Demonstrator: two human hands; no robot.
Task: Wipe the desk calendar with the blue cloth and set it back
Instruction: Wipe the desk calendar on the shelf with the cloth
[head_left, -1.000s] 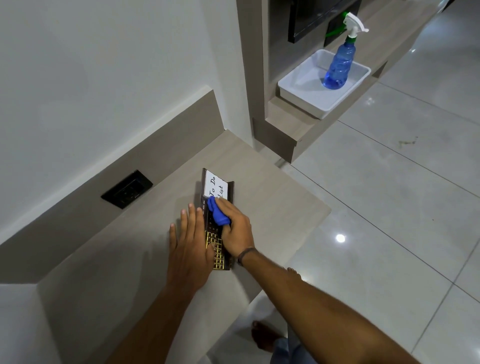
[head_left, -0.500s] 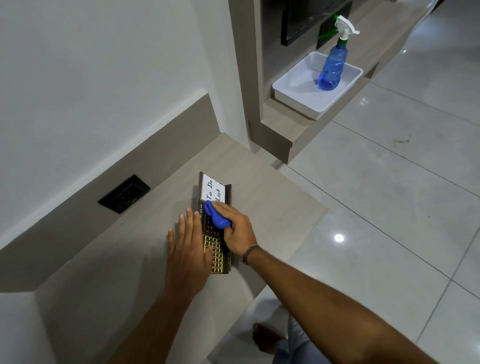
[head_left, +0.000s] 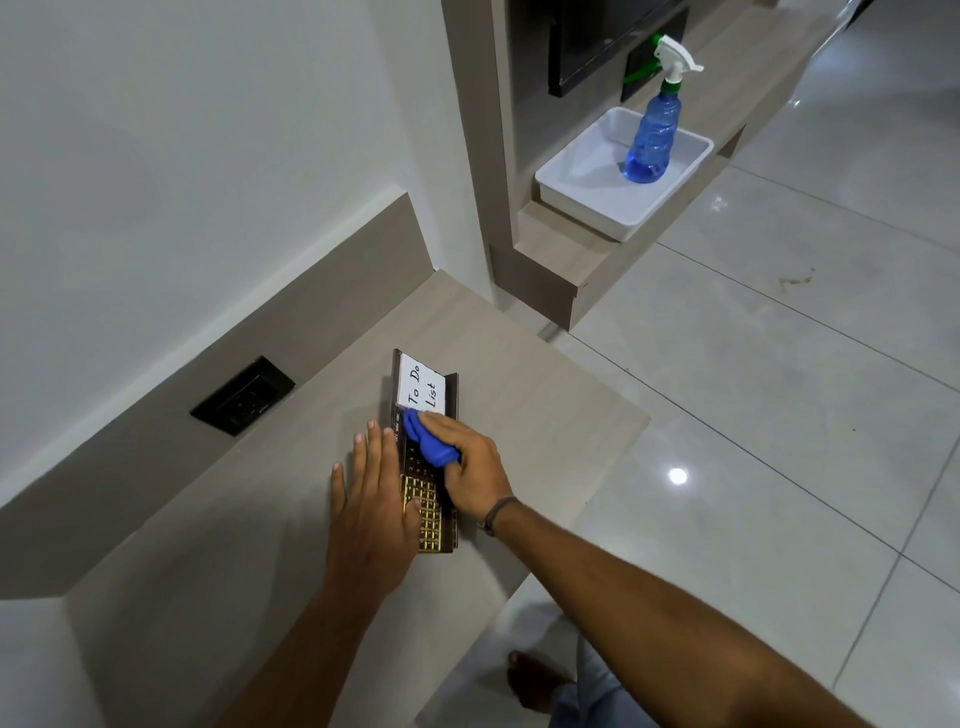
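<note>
The desk calendar (head_left: 429, 519) lies flat on the wooden desk (head_left: 545, 431), dark brown with gold date grids and a white "To Do List" card at its far end. My right hand (head_left: 475, 473) grips the bunched blue cloth (head_left: 428, 444) and presses it on the calendar's middle, just below the white card. My left hand (head_left: 376, 499) rests flat with fingers spread on the desk along the calendar's left edge, its thumb side overlapping the gold grid and holding it down.
A black wall socket (head_left: 243, 395) sits in the backsplash to the left. A white tray (head_left: 582, 202) with a blue spray bottle (head_left: 652, 140) stands on a lower shelf beyond the desk. The desk's right edge drops to a glossy tiled floor (head_left: 779, 415).
My right hand has slid the blue cloth a little up the calendar toward the white card. My left hand has stayed in place.
</note>
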